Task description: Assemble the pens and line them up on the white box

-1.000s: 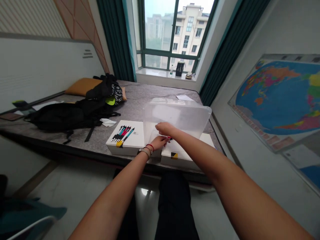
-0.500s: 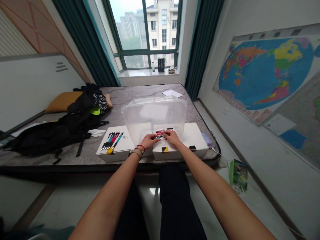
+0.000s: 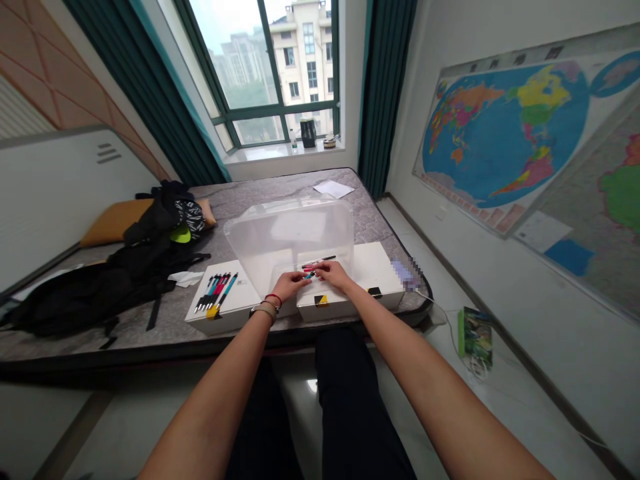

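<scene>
My left hand (image 3: 290, 286) and my right hand (image 3: 332, 273) meet above the right white box (image 3: 377, 270). Their fingers close on opposite ends of a small blue pen (image 3: 309, 275), largely covered by the fingertips. Just beyond them lie a black pen (image 3: 328, 258) and a red pen (image 3: 306, 267) on the same box. On the left white box (image 3: 246, 301), several assembled pens (image 3: 217, 291) in blue, red and black rest side by side. A clear plastic bin (image 3: 293, 230) stands behind my hands, its open side towards me.
The boxes sit along the front edge of a grey mattress (image 3: 240, 195). To the left are a black backpack (image 3: 75, 280) and a crumpled tissue (image 3: 185, 279). A white paper (image 3: 333, 189) lies at the back. A cable (image 3: 447, 317) hangs off the right corner.
My view has turned a little to the right, so the scene sits further left. Both hands stay together at the blue pen, with little movement over the box.
</scene>
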Demonstrator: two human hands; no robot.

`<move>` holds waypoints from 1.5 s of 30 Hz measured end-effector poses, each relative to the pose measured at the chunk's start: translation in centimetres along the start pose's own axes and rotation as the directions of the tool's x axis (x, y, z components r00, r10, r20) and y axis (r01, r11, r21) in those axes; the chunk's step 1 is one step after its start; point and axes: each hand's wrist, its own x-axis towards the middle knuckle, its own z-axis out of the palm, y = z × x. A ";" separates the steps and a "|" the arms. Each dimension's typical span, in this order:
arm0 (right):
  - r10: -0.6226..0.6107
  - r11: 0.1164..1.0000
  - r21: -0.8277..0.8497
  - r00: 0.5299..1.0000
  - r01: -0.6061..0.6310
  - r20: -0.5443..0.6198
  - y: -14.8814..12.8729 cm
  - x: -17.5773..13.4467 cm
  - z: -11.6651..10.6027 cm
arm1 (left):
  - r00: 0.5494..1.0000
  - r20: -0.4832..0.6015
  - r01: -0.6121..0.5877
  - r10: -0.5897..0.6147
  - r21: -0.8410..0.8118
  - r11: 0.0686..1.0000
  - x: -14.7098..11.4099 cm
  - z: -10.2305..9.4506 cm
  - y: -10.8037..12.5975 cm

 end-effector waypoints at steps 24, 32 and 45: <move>-0.044 0.947 -0.318 0.999 0.047 0.016 -0.2 0.3 0.4 | 0.999 0.020 0.050 -0.048 -0.103 0.993 0.0 0.0 0.0; -0.024 0.911 -0.412 1.000 0.028 0.014 0.2 0.6 0.5 | 0.999 0.020 0.048 -0.047 -0.095 0.994 0.0 0.0 0.0; 0.003 0.959 -0.282 1.000 0.002 0.016 -0.1 0.4 0.5 | 1.000 0.010 0.028 -0.027 -0.068 0.997 0.2 0.1 -0.5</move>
